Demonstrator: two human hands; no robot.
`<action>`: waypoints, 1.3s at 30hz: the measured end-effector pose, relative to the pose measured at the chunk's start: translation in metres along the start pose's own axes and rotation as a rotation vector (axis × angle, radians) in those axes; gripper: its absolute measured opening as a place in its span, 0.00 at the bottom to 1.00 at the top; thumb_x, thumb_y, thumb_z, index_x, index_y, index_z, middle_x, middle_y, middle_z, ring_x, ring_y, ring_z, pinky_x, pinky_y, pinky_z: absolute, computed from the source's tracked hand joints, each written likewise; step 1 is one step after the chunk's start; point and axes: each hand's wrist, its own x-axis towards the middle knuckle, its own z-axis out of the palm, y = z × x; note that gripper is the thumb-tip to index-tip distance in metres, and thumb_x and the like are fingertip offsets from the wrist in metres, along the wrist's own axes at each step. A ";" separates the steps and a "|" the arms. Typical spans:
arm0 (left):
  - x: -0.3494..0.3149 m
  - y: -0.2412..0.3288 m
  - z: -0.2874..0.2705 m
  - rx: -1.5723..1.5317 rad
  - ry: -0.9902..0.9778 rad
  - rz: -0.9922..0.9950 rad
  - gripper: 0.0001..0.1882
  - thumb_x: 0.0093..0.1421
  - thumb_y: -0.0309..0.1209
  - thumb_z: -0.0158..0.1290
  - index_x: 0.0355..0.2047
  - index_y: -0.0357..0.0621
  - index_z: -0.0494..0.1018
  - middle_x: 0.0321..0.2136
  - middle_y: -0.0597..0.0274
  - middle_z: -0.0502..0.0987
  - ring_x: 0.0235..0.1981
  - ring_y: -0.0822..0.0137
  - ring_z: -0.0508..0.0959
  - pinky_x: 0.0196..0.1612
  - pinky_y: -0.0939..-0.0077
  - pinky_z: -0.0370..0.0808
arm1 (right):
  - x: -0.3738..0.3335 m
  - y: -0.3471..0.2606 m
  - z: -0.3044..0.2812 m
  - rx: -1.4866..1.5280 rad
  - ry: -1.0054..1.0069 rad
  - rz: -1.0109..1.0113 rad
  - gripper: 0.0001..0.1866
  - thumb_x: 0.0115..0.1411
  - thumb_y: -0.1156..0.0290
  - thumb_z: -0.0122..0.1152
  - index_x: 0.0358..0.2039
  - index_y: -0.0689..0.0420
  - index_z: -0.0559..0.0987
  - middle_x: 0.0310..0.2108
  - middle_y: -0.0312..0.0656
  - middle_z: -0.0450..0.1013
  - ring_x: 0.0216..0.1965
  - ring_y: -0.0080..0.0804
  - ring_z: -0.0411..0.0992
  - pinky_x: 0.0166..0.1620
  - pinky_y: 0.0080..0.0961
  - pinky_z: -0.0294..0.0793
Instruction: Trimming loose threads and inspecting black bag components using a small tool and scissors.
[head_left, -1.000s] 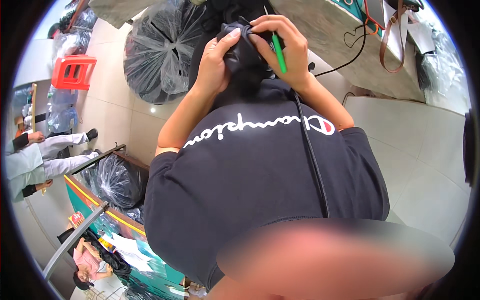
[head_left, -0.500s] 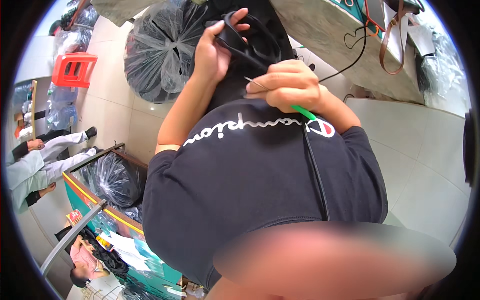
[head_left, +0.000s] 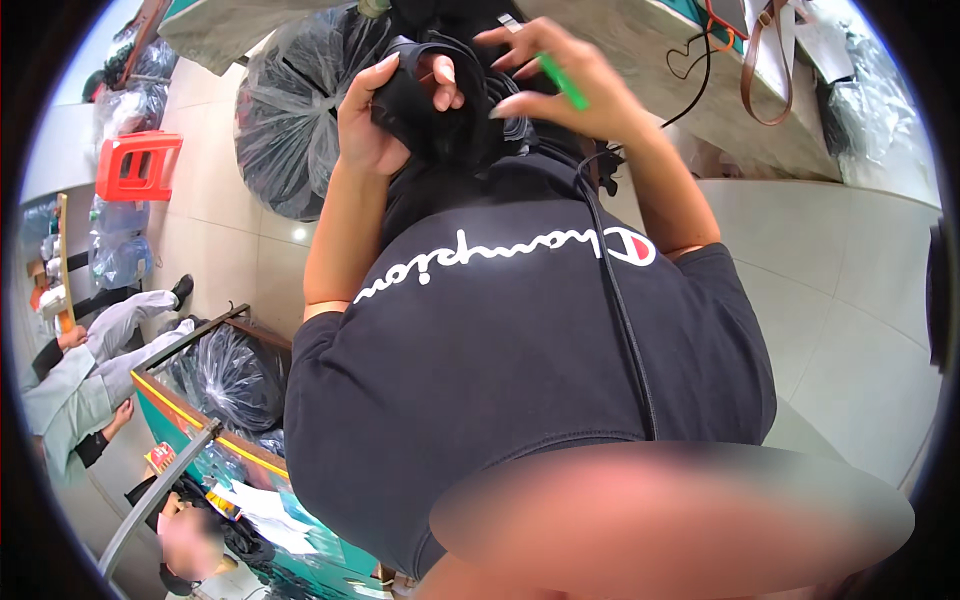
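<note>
Left forearm [head_left: 345, 230] raised, left hand [head_left: 370, 138] curled in a grip, thumb [head_left: 378, 72] pointing up and inward, fingertips [head_left: 443, 72] bent, right forearm [head_left: 672, 185] slanting inward, right hand [head_left: 600, 95] gripping loosely, fingers reaching leftward, right thumb [head_left: 520, 105] apart below them, hands near each other, not touching.

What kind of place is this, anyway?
Most likely a small workshop, perhaps for sewn goods: the left hand holds a pliable black piece, the right hand a green-handled tool, and a big plastic-wrapped bundle sits nearby.
</note>
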 end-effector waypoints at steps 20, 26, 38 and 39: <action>-0.018 -0.035 -0.017 1.045 0.478 0.128 0.33 0.69 0.52 0.36 0.59 0.34 0.62 0.57 0.54 0.68 0.57 0.62 0.70 0.59 0.65 0.67 | 0.057 -0.002 0.024 0.387 0.541 -0.034 0.27 0.66 0.44 0.44 0.42 0.59 0.70 0.41 0.40 0.71 0.36 0.23 0.72 0.41 0.19 0.73; -0.012 -0.025 0.022 0.323 0.409 0.356 0.29 0.71 0.49 0.34 0.56 0.35 0.65 0.52 0.54 0.73 0.54 0.62 0.74 0.55 0.68 0.70 | 0.060 -0.028 0.038 0.463 0.009 -0.672 0.08 0.61 0.82 0.58 0.42 0.64 0.75 0.38 0.39 0.75 0.40 0.21 0.74 0.42 0.15 0.72; -0.016 -0.029 0.028 0.310 0.387 0.396 0.22 0.71 0.45 0.36 0.48 0.40 0.70 0.46 0.60 0.76 0.48 0.68 0.77 0.46 0.77 0.74 | 0.020 -0.034 0.050 0.109 0.220 -0.212 0.05 0.62 0.79 0.57 0.39 0.67 0.75 0.37 0.46 0.76 0.40 0.32 0.79 0.43 0.21 0.78; -0.016 -0.029 0.029 0.306 0.361 0.397 0.22 0.71 0.45 0.36 0.49 0.40 0.69 0.47 0.60 0.76 0.48 0.67 0.76 0.48 0.75 0.74 | 0.020 -0.034 0.050 0.109 0.221 -0.212 0.05 0.62 0.79 0.57 0.39 0.67 0.75 0.37 0.46 0.76 0.40 0.32 0.79 0.43 0.21 0.78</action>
